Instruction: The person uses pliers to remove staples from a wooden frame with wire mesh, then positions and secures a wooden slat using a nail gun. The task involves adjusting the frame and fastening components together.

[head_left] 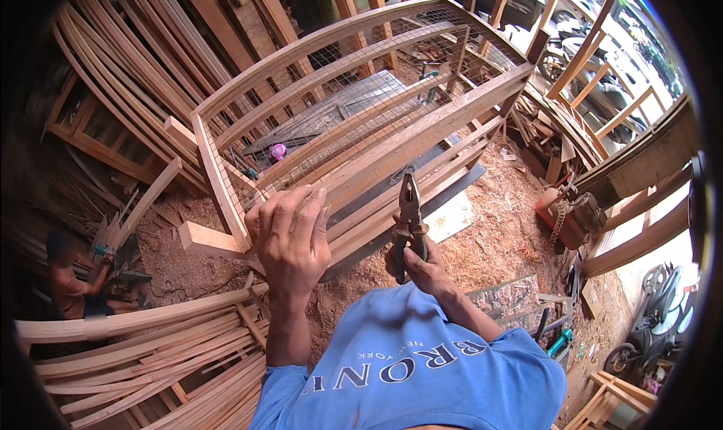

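A large wooden frame (pixel 425 132) with curved slats and thin wire mesh stands tilted before me. My left hand (pixel 292 238) lies over its near left corner, with bent fingers closed on the rail; the thumb and what lies under the palm are hidden. In my right hand (pixel 423 264) is a pair of pliers (pixel 410 213) with dark handles, gripped low. Its jaws point away from me, their tips overlapping the frame's near rails in view. I cannot tell whether they touch anything.
Curved wooden strips (pixel 173 355) are stacked at lower left; more timber leans behind. Wood shavings (pixel 497 189) cover the floor. A red machine (pixel 561 215) stands at right, near a motorbike (pixel 659 309). A pink roll (pixel 278 152) shows through the mesh. Another person (pixel 71 275) crouches with a power tool at left.
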The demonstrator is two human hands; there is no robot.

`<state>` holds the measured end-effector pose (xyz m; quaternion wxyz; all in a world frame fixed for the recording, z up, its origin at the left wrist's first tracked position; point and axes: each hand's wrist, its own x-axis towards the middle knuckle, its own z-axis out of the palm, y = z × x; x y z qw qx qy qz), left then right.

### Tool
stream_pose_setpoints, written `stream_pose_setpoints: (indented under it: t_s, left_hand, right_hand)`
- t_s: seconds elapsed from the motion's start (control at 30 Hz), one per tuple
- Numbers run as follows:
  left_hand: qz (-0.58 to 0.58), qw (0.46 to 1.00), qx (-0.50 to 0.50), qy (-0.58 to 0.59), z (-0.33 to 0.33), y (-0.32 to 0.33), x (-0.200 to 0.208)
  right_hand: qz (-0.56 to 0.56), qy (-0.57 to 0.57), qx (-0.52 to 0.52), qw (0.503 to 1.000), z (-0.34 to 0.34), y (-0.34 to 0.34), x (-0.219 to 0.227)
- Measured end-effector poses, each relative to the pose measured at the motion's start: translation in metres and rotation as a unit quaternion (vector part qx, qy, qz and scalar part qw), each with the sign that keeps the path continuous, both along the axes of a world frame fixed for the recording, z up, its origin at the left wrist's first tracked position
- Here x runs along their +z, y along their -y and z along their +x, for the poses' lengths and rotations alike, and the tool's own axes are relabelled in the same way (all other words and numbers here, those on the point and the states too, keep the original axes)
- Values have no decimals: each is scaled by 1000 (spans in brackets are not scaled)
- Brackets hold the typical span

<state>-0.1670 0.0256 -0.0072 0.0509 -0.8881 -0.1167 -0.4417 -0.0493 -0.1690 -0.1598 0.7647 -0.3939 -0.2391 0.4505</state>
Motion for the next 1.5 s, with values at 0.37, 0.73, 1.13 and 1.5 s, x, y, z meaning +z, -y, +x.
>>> stream_pose_setpoints:
  t_s: [0.37,0.73,1.13,1.5]
  left_hand:
    - [-51,984,8,-170,110,23,10]
    - [-27,978,37,-203,118,24,10]
    - [-54,984,18,-168,132,27,12]
    - [-12,986,2,-169,129,27,0]
  right_hand:
    - [-12,-49,-225,973,-7,5,-27]
    - [-149,45,-236,959,13,33,-50]
    - [5,94,-69,993,123,21,2]
    - [10,13,-70,997,120,20,-4]
